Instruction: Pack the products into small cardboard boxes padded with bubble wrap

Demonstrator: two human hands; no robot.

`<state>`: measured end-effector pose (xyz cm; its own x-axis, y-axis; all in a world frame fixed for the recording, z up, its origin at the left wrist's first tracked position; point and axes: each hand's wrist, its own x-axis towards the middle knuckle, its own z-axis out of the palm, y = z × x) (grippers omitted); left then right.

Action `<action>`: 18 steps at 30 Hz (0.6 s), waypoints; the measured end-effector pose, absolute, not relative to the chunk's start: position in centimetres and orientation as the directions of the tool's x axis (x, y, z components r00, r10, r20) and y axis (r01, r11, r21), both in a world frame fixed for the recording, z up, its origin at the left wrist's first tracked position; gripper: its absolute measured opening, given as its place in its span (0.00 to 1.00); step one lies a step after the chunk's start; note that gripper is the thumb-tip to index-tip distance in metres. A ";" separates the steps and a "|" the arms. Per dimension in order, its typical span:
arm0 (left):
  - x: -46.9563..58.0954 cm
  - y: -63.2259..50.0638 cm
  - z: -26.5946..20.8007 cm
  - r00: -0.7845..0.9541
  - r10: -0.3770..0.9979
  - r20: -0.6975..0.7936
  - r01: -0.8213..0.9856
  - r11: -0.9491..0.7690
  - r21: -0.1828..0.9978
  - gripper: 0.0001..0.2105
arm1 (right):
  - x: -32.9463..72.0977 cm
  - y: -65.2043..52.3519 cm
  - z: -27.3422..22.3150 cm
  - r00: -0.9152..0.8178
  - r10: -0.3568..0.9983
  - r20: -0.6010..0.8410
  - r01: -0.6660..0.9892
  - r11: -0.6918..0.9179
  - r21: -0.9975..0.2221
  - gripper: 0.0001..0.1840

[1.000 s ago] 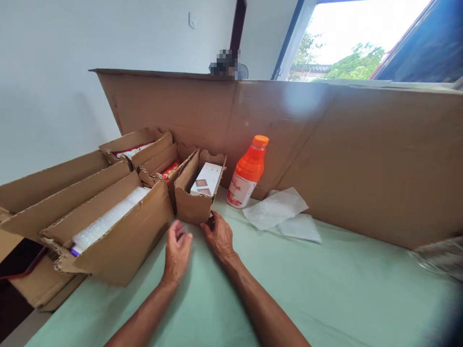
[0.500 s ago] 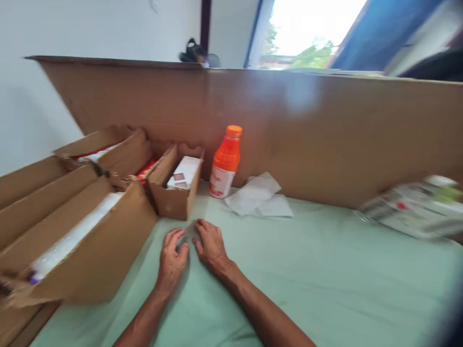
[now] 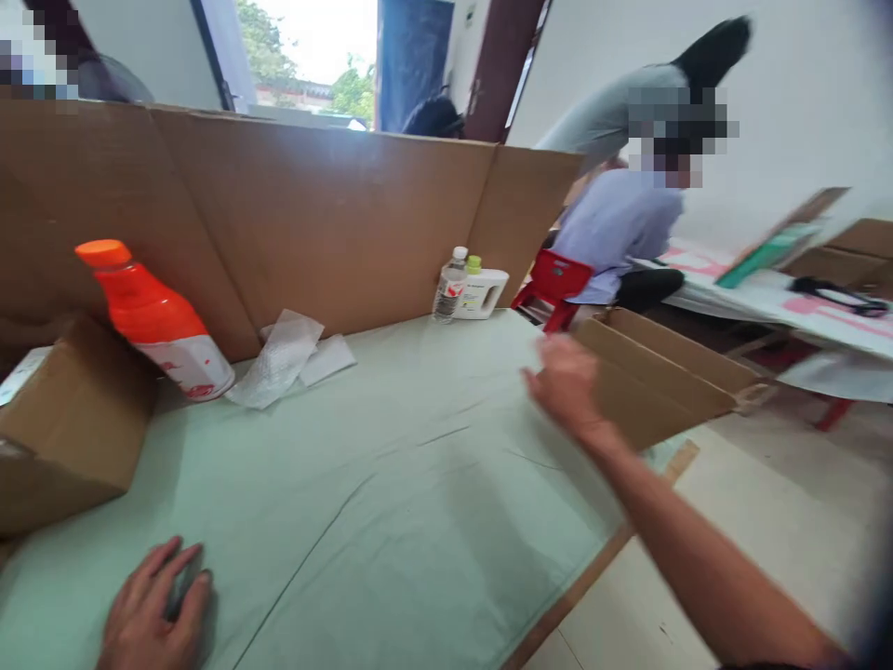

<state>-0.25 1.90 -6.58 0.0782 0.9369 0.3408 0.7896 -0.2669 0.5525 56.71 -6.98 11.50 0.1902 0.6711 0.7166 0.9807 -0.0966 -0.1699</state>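
My left hand (image 3: 157, 600) rests on the pale green cloth (image 3: 299, 493) at the lower left, fingers apart and nothing visible in them. My right hand (image 3: 568, 386) is raised over the right part of the table, beside an open cardboard box (image 3: 656, 386). Motion blurs its fingers, so I cannot tell whether it holds anything or touches the box. Near the back panel stands an orange bottle (image 3: 160, 321) with a white label. Clear bubble wrap pieces (image 3: 279, 363) lie just right of it.
Along the back runs a tall cardboard panel (image 3: 349, 223). A clear bottle (image 3: 450, 284) and a white jug (image 3: 485, 293) stand before it. Another cardboard box (image 3: 76, 428) is at the left. Beyond the table's right edge, a person sits on a red chair (image 3: 558, 274).
The view has swung to the right. My hands were close together in front of the box at the left; now they are far apart, the right one having moved well to the right.
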 end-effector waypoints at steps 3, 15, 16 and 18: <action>3.0 -1.7 -6.2 0.176 0.896 0.408 0.773 -0.382 0.507 0.16 | 67.6 -9.0 15.1 0.407 0.569 0.714 0.898 -0.392 -0.199 0.12; 6.4 -4.4 -2.9 0.115 0.964 0.242 0.657 -0.256 0.709 0.17 | 56.0 -8.8 15.4 0.138 0.939 0.314 0.936 -0.227 0.270 0.07; 7.1 -4.6 -2.3 0.119 0.968 0.223 0.627 -0.247 0.739 0.19 | 52.6 -8.6 15.5 0.045 0.945 0.323 0.954 -0.137 0.265 0.07; 8.5 -5.0 -1.0 0.139 0.970 0.198 0.561 -0.242 0.792 0.23 | 45.8 -8.2 16.1 -0.132 0.933 0.335 0.979 0.070 0.192 0.05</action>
<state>8.50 -5.05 -1.00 0.1386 0.9703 0.1984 0.5605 -0.2420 0.7920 45.81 -8.22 16.12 -0.1324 0.9328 0.3353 0.9788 0.0698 0.1924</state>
